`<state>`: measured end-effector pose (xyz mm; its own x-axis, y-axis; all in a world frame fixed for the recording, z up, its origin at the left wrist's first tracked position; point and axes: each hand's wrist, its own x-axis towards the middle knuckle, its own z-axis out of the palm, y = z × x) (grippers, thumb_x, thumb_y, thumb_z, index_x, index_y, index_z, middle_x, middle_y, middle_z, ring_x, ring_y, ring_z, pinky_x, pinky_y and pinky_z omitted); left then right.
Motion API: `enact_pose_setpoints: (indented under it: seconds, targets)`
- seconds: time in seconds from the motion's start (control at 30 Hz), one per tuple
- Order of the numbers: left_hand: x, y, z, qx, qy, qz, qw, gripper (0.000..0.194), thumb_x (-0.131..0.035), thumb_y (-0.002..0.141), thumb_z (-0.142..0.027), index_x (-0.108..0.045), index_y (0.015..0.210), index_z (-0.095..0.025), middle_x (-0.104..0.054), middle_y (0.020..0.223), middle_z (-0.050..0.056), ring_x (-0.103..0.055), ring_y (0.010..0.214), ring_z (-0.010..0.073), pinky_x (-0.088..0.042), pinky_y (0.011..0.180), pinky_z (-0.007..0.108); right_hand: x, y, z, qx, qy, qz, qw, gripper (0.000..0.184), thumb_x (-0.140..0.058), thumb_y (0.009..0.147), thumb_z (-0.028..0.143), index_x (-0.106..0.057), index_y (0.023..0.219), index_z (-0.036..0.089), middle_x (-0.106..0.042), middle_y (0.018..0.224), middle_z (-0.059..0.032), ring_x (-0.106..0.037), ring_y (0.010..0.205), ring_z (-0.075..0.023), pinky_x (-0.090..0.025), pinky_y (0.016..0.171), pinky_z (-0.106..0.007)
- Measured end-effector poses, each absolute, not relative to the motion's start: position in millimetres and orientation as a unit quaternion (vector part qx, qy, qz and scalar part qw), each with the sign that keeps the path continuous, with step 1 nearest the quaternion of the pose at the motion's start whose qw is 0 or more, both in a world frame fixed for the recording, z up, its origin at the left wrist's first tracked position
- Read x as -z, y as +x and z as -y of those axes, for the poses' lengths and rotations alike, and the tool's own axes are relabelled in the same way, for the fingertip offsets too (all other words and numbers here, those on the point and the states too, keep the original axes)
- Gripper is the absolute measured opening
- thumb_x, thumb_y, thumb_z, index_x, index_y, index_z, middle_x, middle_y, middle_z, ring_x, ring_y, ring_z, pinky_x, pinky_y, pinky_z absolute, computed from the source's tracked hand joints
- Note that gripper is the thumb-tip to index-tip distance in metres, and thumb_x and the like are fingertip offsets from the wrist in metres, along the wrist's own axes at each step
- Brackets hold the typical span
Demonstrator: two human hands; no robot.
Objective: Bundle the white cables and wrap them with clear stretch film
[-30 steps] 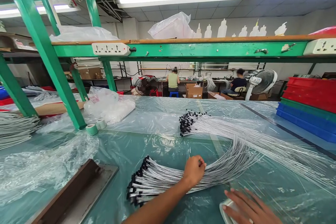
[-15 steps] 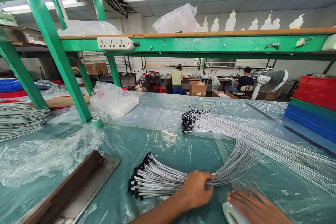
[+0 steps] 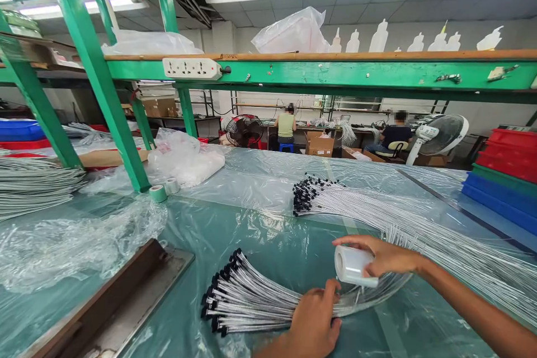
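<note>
Centrally on the bench (image 3: 251, 226), one bundle of white cables (image 3: 272, 302) lies in a curve, its black connectors (image 3: 213, 302) fanned out towards the left of the view. The left hand (image 3: 312, 321) is closed round the bundle's middle, fingers at the far side. The right hand (image 3: 388, 257) grips a roll of clear film (image 3: 356, 267) by its side, fingers curled round it, just above the cables. Progress, as judged: cables gathered at the grip, connector ends loosely grouped; cannot tell whether any film goes round them, and no finished wrap can be made out. Just beyond lies a second cable bundle (image 3: 377, 212), straighter, touched by neither hand, with no wrap seen on it. Count: two bundles with black connectors, one film roll in hand; individual cables too dense to count. Farther out: one metal angle bar (image 3: 126, 302), two small tape rolls (image 3: 158, 194) side by side, one grey cable pile (image 3: 37, 184) at the left edge, and one stack of crates (image 3: 503, 179) at the right. Background: two fans (image 3: 244, 130), two seated people (image 3: 286, 125).
</note>
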<state>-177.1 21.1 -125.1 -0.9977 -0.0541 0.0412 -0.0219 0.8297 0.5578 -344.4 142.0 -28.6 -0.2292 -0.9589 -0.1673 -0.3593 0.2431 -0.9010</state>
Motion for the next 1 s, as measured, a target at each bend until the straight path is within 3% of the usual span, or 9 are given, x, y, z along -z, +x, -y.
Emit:
enact_pose_setpoints:
  seconds: [0.07,0.2,0.37,0.53,0.7,0.77,0.9,1.0]
  targets:
    - [128.1,-178.1,-21.0,0.305,0.023,0.952,0.024,0.052,-0.046,0.068,-0.017,-0.029,0.117,-0.024,-0.058,0.107,0.002,-0.050,0.099,0.0213,-0.039,0.083,0.032,35.8,-358.2,-126.5,0.382,-0.485,-0.663,0.425,0.062,-0.060,0.053,0.020,-0.052,0.114,0.012,-0.061,0.087,-0.0022,-0.053,0.073,-0.0136,-0.039,0.062,-0.018]
    - [131.4,-182.2,-19.5,0.309,0.029,0.950,-0.002,0.061,-0.047,0.066,-0.017,-0.026,0.123,-0.024,-0.056,0.112,0.005,-0.050,0.100,0.0228,-0.039,0.084,0.033,56.8,-374.0,-103.0,0.382,-0.483,-0.631,0.472,0.059,-0.063,0.052,0.027,-0.056,0.107,0.009,-0.061,0.092,-0.0041,-0.054,0.080,-0.0146,-0.039,0.071,-0.021]
    - [128.4,-187.4,-18.7,0.281,0.043,0.957,-0.054,0.067,-0.046,0.065,-0.018,-0.027,0.129,-0.017,-0.055,0.112,0.012,-0.051,0.099,0.0267,-0.039,0.083,0.036,79.2,-375.5,-92.7,0.373,-0.488,-0.630,0.474,0.056,-0.063,0.055,0.034,-0.058,0.105,0.008,-0.064,0.090,-0.0065,-0.057,0.080,-0.0171,-0.041,0.074,-0.027]
    - [124.3,-186.3,-23.7,0.231,0.028,0.971,-0.051,0.050,-0.041,0.069,-0.017,-0.043,0.118,-0.014,-0.050,0.114,0.014,-0.051,0.097,0.0293,-0.043,0.080,0.040,87.5,-379.6,-101.3,0.379,-0.505,-0.670,0.391,0.044,-0.064,0.061,0.038,-0.064,0.098,0.014,-0.055,0.114,-0.0104,-0.048,0.106,-0.0248,-0.034,0.089,-0.035]
    - [109.5,-184.0,-34.1,0.165,0.031,0.984,-0.063,0.045,-0.045,0.063,-0.006,-0.049,0.108,-0.008,-0.045,0.116,0.016,-0.053,0.092,0.0296,-0.046,0.076,0.040,94.6,-375.1,-112.0,0.397,-0.490,-0.720,0.289,0.046,-0.055,0.070,0.049,-0.062,0.102,0.017,-0.060,0.105,-0.0117,-0.055,0.093,-0.0267,-0.041,0.081,-0.039]
    - [100.1,-185.2,-38.7,0.150,0.039,0.985,-0.079,0.045,-0.048,0.061,-0.002,-0.049,0.107,-0.006,-0.043,0.119,0.018,-0.053,0.095,0.0301,-0.045,0.078,0.040,96.6,-368.6,-117.2,0.401,-0.489,-0.735,0.245,0.044,-0.049,0.075,0.049,-0.059,0.106,0.019,-0.057,0.111,-0.0103,-0.051,0.100,-0.0270,-0.037,0.087,-0.041]
    - [91.7,-192.7,-47.0,0.122,0.086,0.985,-0.092,0.042,-0.046,0.067,0.000,-0.050,0.107,-0.011,-0.047,0.115,0.019,-0.052,0.097,0.0303,-0.042,0.079,0.042,99.1,-358.4,-127.1,0.384,-0.512,-0.738,0.214,0.058,-0.064,0.065,0.042,-0.049,0.119,0.025,-0.046,0.126,-0.0061,-0.038,0.115,-0.0275,-0.027,0.097,-0.040]
    - [99.0,-200.4,-51.7,0.110,0.120,0.985,-0.060,0.034,-0.037,0.076,-0.004,-0.053,0.103,-0.014,-0.056,0.103,0.017,-0.052,0.097,0.0297,-0.039,0.081,0.044,102.1,-356.1,-129.1,0.385,-0.520,-0.734,0.206,0.068,-0.068,0.062,0.038,-0.043,0.123,0.024,-0.044,0.128,-0.0061,-0.037,0.116,-0.0259,-0.025,0.099,-0.039]
